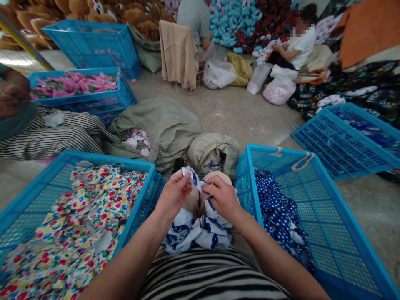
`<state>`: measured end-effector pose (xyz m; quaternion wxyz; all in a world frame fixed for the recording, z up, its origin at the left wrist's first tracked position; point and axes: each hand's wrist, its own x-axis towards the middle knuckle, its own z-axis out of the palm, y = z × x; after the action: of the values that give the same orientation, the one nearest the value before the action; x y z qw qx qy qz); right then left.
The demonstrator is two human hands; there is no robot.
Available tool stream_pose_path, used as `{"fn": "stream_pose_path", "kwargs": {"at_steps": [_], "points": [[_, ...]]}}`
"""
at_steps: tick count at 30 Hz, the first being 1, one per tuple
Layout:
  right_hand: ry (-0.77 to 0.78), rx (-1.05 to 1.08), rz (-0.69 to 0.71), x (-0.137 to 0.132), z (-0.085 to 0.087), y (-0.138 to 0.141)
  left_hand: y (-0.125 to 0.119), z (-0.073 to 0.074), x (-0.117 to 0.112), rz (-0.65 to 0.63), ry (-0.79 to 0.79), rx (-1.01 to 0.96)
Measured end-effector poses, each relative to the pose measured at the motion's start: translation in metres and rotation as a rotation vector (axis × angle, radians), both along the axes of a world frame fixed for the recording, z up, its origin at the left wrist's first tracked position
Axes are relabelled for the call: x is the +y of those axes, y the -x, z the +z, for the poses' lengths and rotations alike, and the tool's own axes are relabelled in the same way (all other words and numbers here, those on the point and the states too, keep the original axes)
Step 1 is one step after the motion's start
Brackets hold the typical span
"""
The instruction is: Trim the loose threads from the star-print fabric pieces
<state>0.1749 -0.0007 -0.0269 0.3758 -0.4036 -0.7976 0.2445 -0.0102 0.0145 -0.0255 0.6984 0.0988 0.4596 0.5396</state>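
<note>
My left hand (174,192) pinches a small white fabric piece with blue print (193,176) between thumb and fingers. At its other side, my right hand (222,196) grips the same piece with closed fingertips, so the cloth spans the short gap between both hands. The hands are held above my knees. More white and blue printed cloth (200,233) lies bunched in my lap, over a black-and-white striped garment (206,277). What the right fingertips hide at the cloth's edge is too small to make out.
On my left a blue crate (153,179) holds colorful printed pieces; on my right another blue crate (250,183) holds navy dotted pieces. Olive sacks (162,125) lie ahead. A person's hands (12,98) are at far left. Two other people sit farther back near heaped goods.
</note>
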Motion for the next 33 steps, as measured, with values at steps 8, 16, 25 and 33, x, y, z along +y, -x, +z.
{"fn": "stream_pose_path", "kwargs": {"at_steps": [8, 16, 25, 33], "points": [[0.356, 0.287, -0.162, 0.026, 0.011, -0.008, -0.012, 0.005, -0.003, -0.270, -0.338, 0.213], [0.598, 0.338, -0.006, 0.028, 0.011, -0.001, 0.002, -0.004, -0.001, -0.249, -0.472, 0.620], [0.648, 0.077, 0.088, 0.020, 0.020, -0.011, 0.011, 0.012, -0.008, -0.457, -0.515, 0.334], [0.470, 0.056, -0.125, 0.009, 0.024, 0.003, 0.003, 0.003, -0.003, -0.274, -0.547, 0.603]]}}
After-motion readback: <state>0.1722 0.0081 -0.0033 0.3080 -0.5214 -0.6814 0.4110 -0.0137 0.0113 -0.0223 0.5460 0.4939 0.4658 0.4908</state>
